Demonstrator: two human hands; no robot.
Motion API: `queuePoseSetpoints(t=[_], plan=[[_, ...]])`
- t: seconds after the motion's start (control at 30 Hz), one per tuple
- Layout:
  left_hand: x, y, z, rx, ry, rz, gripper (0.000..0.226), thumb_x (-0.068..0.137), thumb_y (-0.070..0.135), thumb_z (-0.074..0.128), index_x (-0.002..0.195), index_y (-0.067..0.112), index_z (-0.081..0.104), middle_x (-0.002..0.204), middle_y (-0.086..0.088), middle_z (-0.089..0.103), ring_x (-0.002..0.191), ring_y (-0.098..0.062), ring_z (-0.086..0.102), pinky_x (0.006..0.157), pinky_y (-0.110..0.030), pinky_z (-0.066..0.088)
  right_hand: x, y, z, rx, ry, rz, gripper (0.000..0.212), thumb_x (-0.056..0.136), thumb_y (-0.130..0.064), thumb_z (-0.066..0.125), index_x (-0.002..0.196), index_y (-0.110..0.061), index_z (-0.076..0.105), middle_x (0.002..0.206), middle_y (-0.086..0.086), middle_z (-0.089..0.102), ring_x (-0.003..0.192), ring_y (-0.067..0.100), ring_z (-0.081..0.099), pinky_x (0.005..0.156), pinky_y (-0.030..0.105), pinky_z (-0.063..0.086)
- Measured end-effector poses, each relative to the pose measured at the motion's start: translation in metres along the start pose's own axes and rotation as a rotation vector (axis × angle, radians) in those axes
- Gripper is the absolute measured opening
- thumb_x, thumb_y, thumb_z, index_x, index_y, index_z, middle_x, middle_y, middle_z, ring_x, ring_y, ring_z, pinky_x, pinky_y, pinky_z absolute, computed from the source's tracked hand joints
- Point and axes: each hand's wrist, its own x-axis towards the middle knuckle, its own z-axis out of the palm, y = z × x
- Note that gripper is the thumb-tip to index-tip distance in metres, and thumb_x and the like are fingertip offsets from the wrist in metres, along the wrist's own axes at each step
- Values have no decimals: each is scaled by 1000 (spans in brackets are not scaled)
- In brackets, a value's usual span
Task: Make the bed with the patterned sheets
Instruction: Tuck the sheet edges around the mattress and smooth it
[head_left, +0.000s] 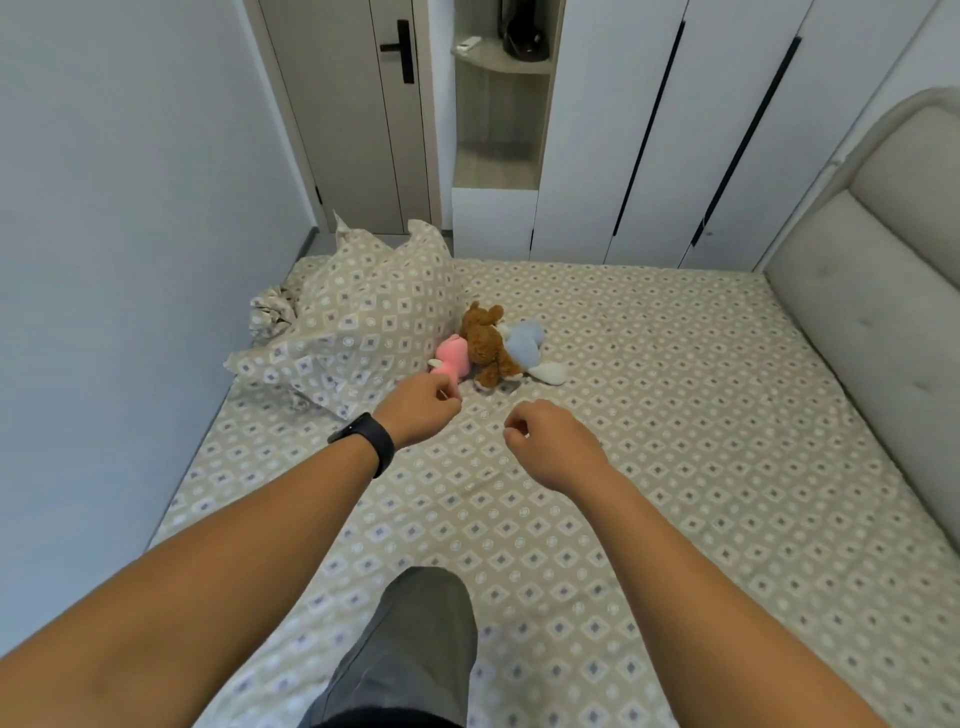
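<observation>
Left hand (418, 410) and right hand (553, 441) loosely curled, holding nothing, above the patterned sheet (649, 415), near pink (451, 361), brown (485, 340) and blue plush toys (524, 343).

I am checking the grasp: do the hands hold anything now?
Nothing is visibly held. The left hand and right hand hover, fingers loosely curled, above the patterned sheet.

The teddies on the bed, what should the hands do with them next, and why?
Probably pick up the pink plush toy first. The left hand is nearest it, holding nothing, and the toys lie mid-sheet, away from the headboard.
</observation>
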Motion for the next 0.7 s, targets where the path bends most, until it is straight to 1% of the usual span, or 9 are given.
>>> queuePoseSetpoints(t=[0.1, 0.17, 0.23, 0.3, 0.33, 0.43, 0.5, 0.6, 0.7], plan=[[40, -4, 15, -64, 28, -78, 16, 94, 19, 60, 77, 19, 61, 73, 5, 58, 69, -15, 53, 56, -25, 35, 31, 21, -12, -36, -2, 25, 18, 98, -35, 51, 105, -27, 66, 106, -7, 65, 90, 18, 61, 77, 42, 56], [72, -16, 23, -87, 6, -141, 13, 93, 22, 61, 80, 19, 61, 78, 2, 60, 72, -18, 55, 59, -27, 38, 57, 33, -16, -64, 3, 23, 20, 98, -36, 52, 109, -27, 65, 110, -8, 63, 93, 18, 61, 79, 42, 56], [118, -37, 33, -74, -29, -182, 10, 92, 26, 61, 93, 16, 63, 93, -4, 64, 82, -23, 58, 67, -30, 44, 95, 51, -16, -95, 28, 29, 23, 99, -37, 52, 115, -26, 64, 114, -7, 61, 98, 18, 60, 82, 42, 55], [175, -64, 42, -47, -73, -224, 29, 91, 32, 64, 111, 13, 57, 109, -7, 61, 95, -27, 59, 80, -34, 48, 143, 73, -7, -122, 71, 63, 27, 98, -41, 52, 120, -28, 62, 119, -8, 58, 99, 17, 58, 81, 41, 54], [192, -74, 47, -39, -92, -247, 38, 90, 36, 66, 117, 15, 52, 112, -7, 59, 98, -28, 59, 82, -36, 50, 156, 82, -5, -124, 88, 87, 30, 98, -44, 53, 123, -29, 60, 121, -9, 57, 99, 16, 58, 81, 41, 54], [302, -145, 84, -1, -129, -319, 65, 74, 53, 67, 127, 21, 48, 116, -8, 60, 97, -30, 62, 82, -42, 57, 241, 108, 28, -109, 73, 186, 43, 94, -53, 55, 130, -29, 55, 128, -8, 53, 104, 18, 58, 80, 40, 54], [367, -185, 109, 65, -152, -367, 85, 63, 62, 65, 136, 24, 44, 127, -11, 59, 102, -33, 62, 85, -46, 58, 303, 119, 57, -107, 7, 243, 52, 92, -56, 57, 135, -28, 50, 134, -5, 48, 113, 23, 54, 82, 40, 52], [440, -214, 128, 187, -210, -371, 106, 73, 49, 76, 156, 24, 15, 152, -15, 32, 132, -40, 44, 104, -49, 46, 400, 134, 105, -97, -65, 285, 65, 88, -61, 61, 140, -26, 43, 138, 2, 43, 121, 30, 48, 86, 42, 49], [521, -270, 160, 273, -257, -359, 124, 69, 53, 81, 157, 28, -3, 159, -10, 11, 146, -39, 23, 115, -50, 34, 509, 152, 159, -91, -86, 303, 84, 83, -67, 65, 148, -27, 31, 145, 5, 33, 126, 35, 42, 89, 45, 46]])
